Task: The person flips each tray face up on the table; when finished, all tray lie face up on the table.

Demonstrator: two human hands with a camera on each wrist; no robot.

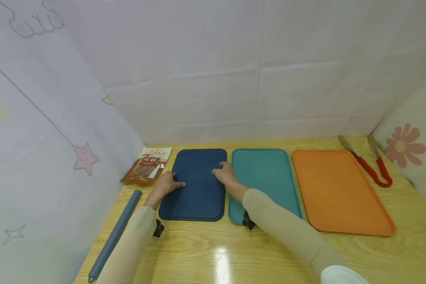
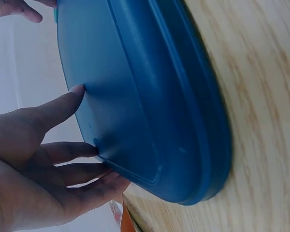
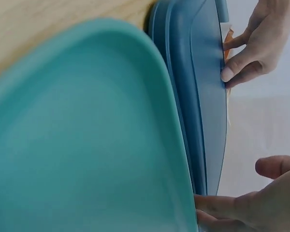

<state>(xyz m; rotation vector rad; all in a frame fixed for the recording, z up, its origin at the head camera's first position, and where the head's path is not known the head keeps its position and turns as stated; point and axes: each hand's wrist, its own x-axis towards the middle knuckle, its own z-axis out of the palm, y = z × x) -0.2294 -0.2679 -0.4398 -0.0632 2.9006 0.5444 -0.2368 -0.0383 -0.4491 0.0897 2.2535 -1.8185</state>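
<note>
A dark blue tray (image 1: 195, 193) lies on the wooden table, its raised, rounded face upward. My left hand (image 1: 165, 184) touches its left side; the thumb rests on the top face and the relaxed fingers reach the edge, as the left wrist view shows. At the tray's right edge is my right hand (image 1: 227, 175), its fingers in the narrow gap beside the teal tray (image 1: 262, 169). In the right wrist view, the right thumb (image 3: 273, 166) stands up, apart from the blue tray (image 3: 210, 96). Some fingertips of the right hand are hidden behind the teal rim.
An orange tray (image 1: 340, 189) lies to the right, with red-handled tongs (image 1: 374, 169) beyond it. At the back left is a brown and white food packet (image 1: 147, 167). A grey-blue rod (image 1: 115, 234) lies along the table's left side. Cloth walls (image 1: 213, 79) enclose the table (image 1: 198, 252).
</note>
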